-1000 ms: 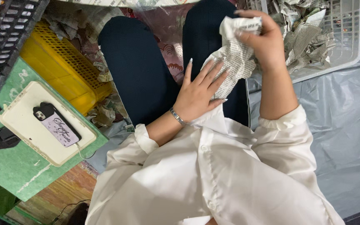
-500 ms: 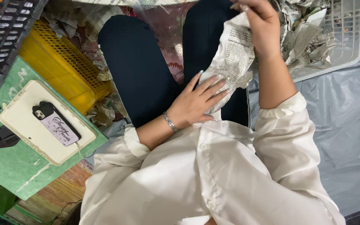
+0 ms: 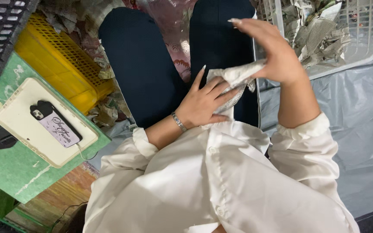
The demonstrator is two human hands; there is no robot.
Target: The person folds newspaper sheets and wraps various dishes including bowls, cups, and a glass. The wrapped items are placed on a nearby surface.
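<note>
I sit with my legs in dark trousers stretched out below me. A crumpled piece of newspaper lies over my right thigh. My left hand rests on its lower part with the fingers spread, a bracelet on the wrist. My right hand pinches the paper's upper end between thumb and fingers, the other fingers stretched out above it. Both arms are in white shirt sleeves.
A white plastic basket with several crumpled newspaper pieces stands at the upper right on a grey plastic sheet. A yellow crate and a black crate stand at the left. A phone lies on a cream tray on a green board.
My right hand has come down and turned, folding the newspaper piece over toward my lap. My left hand has stayed on the paper's lower part.
</note>
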